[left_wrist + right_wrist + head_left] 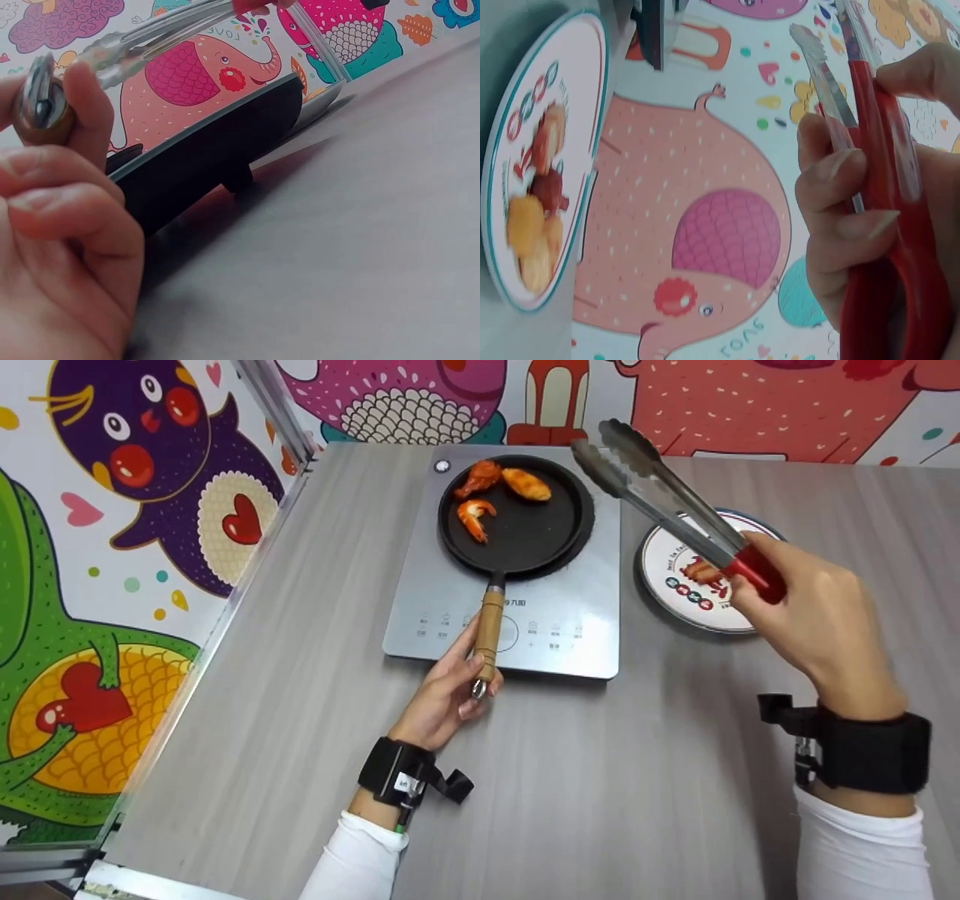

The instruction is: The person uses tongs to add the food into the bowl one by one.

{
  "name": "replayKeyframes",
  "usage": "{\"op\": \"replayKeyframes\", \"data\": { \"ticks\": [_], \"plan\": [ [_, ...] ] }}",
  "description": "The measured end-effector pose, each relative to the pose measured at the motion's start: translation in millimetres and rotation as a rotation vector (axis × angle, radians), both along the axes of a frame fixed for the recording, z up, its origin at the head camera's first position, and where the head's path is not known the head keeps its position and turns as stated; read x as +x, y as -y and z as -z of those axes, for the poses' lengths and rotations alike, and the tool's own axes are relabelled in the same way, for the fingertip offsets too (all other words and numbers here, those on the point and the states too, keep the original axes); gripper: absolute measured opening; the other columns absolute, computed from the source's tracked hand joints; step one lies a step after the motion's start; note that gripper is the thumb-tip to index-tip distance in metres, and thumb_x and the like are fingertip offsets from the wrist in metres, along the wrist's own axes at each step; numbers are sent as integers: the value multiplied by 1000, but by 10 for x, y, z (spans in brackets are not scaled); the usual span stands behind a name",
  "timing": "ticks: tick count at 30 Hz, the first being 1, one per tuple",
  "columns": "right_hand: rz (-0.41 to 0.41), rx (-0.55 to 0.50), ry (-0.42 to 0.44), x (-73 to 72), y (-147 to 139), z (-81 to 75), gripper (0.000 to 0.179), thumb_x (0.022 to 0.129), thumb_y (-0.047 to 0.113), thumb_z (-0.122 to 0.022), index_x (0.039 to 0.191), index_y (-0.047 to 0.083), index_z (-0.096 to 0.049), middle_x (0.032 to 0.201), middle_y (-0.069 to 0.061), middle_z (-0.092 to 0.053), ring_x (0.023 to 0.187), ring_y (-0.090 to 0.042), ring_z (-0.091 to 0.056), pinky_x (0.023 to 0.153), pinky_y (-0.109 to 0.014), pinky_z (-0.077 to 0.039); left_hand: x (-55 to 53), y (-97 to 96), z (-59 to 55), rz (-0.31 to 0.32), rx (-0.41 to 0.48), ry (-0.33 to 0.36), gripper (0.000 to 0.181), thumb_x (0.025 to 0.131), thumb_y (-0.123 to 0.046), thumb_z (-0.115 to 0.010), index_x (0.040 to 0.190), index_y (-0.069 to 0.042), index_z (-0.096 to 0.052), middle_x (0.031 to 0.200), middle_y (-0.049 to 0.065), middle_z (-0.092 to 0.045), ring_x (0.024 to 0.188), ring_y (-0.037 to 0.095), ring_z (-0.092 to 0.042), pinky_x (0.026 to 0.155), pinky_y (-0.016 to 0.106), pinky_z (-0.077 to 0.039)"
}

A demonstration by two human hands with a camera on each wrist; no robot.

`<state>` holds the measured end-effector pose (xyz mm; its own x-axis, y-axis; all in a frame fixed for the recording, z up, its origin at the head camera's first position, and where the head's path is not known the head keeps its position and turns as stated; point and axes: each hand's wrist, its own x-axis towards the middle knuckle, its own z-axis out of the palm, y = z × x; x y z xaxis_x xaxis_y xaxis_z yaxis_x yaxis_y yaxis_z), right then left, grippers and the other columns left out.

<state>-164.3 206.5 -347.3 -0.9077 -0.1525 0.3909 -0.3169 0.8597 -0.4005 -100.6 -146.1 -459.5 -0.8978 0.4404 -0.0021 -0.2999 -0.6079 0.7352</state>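
Observation:
My left hand (439, 701) grips the wooden handle (489, 630) of a black frying pan (536, 536), fingers curled round its end. In the pan's upper left lie a shrimp (472, 520), a reddish-brown piece of food (481, 477) and a golden oval piece (526, 484). The red handles of metal tongs (679, 521) are in my right hand (836, 619). Their tips stand apart, with nothing between them, above the gap between pan and plate. Beneath the tongs is a white printed plate (660, 559), partly hidden; the right wrist view shows several food pieces (526, 225) on it.
Under the pan sits a silver induction cooker (427, 600) with touch controls along its front. The grey wood-grain tabletop (300, 660) meets a cartoon-printed wall panel (750, 412) at the back and another (172, 495) on the left, edged by a metal frame (202, 667).

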Motion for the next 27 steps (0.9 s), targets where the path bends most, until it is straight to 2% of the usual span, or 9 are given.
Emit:
{"op": "replayKeyframes", "data": {
  "ticks": [4, 9, 13, 21, 27],
  "plan": [
    [54, 1, 73, 29, -105, -29, 43, 81, 26, -52, 119, 7, -56, 92, -19, -60, 70, -32, -48, 55, -40, -33, -2, 14, -2, -6, 8, 1, 55, 93, -18, -46, 141, -34, -23, 76, 8, -55, 54, 8, -43, 37, 15, -29],
    [106, 27, 111, 83, -205, -28, 45, 81, 27, -51, 118, 2, -54, 91, -22, -59, 67, -33, -46, 53, -40, -35, 1, 7, 7, -8, 12, 12, 56, 93, -18, -46, 141, -34, -23, 77, 8, -55, 58, 10, -47, 37, 15, -30],
    [138, 59, 122, 145, -284, 13, 44, 82, 29, -51, 116, 2, -54, 89, -22, -59, 64, -32, -46, 49, -39, -34, 15, -5, 17, -1, 2, 19, 56, 93, -18, -46, 141, -34, -22, 77, 8, -56, 59, 10, -48, 38, 15, -31],
    [147, 129, 101, 216, -449, 114, 47, 82, 34, -54, 113, 0, -55, 81, -23, -58, 61, -31, -45, 45, -36, -32, -1, -5, -1, -12, 10, 19, 57, 92, -18, -48, 140, -35, -23, 77, 8, -55, 61, 10, -49, 37, 14, -31],
    [188, 153, 134, 283, -580, 217, 45, 82, 34, -54, 112, 0, -55, 84, -22, -59, 66, -31, -47, 48, -39, -33, 9, -1, -2, -9, 1, 21, 55, 92, -19, -48, 140, -34, -25, 76, 9, -55, 53, 8, -43, 38, 15, -30]
  ]
}}
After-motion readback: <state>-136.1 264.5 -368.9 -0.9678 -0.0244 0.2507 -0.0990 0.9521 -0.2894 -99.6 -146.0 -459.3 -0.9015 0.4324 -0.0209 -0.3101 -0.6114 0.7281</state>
